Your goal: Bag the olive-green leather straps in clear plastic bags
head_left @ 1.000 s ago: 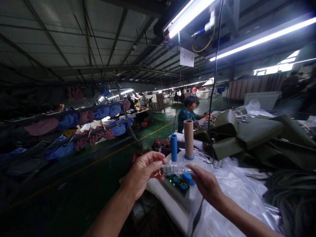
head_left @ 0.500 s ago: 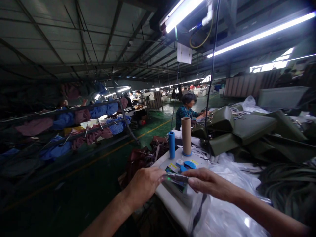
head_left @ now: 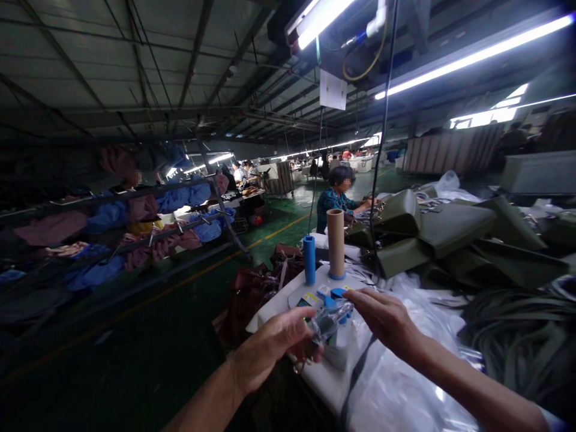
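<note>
My left hand [head_left: 275,343] is closed, thumb on top, around a small dark piece wrapped in clear plastic [head_left: 332,321]. Below its fingers hang gold-coloured metal bits [head_left: 300,365], too small to make out. My right hand [head_left: 390,317] has its fingers stretched out at the far right end of the plastic; whether they touch it, I cannot tell. Just behind both hands is a pale machine [head_left: 296,295] with blue parts on top and a small green light. A blue post [head_left: 309,260] and a brown cardboard tube [head_left: 335,243] stand upright on it.
Clear plastic sheeting [head_left: 387,375] spreads under my right arm. Olive-green bags [head_left: 456,225] are piled at right, above coiled dark straps [head_left: 508,336]. Dark red bags [head_left: 252,294] lie left of the machine. A co-worker [head_left: 335,201] sits beyond. A rack [head_left: 153,240] holds blue and pink pieces.
The piece was held level between both hands; now my left hand has turned and grips it alone in crinkled plastic. My right fingers have straightened and lifted. The view has shifted slightly.
</note>
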The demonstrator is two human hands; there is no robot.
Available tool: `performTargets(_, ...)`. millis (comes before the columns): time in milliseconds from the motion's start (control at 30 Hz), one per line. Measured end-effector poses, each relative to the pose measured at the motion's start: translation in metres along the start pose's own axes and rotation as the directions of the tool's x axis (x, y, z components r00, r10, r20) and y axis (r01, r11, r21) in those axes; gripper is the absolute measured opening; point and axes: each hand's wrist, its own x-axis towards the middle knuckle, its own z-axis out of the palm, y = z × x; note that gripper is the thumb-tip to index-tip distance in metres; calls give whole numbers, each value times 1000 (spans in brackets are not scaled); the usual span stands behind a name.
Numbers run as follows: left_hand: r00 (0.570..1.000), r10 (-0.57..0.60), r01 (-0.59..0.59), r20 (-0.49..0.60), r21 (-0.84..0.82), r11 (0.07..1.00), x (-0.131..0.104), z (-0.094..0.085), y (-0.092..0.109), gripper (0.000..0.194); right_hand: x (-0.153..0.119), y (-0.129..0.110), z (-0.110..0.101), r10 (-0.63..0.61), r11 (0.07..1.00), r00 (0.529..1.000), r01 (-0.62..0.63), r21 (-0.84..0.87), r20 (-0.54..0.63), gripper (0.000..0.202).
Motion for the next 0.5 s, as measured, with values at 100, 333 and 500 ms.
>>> performTargets(100, 995, -72, 84, 71, -179, 980, 13, 10, -13, 61, 1, 1, 0, 4, 999, 1000, -3, 34, -31, 23)
performTargets(333, 997, 33, -15, 71, -243, 970, 19, 28, -8, 27, 0, 1, 2, 217, 936, 975, -221, 273, 45, 22)
performTargets(500, 944, 327, -322, -49, -361, 875, 14, 43, 28, 19, -28, -30, 37, 423, 338, 781, -606, 720, 459, 41)
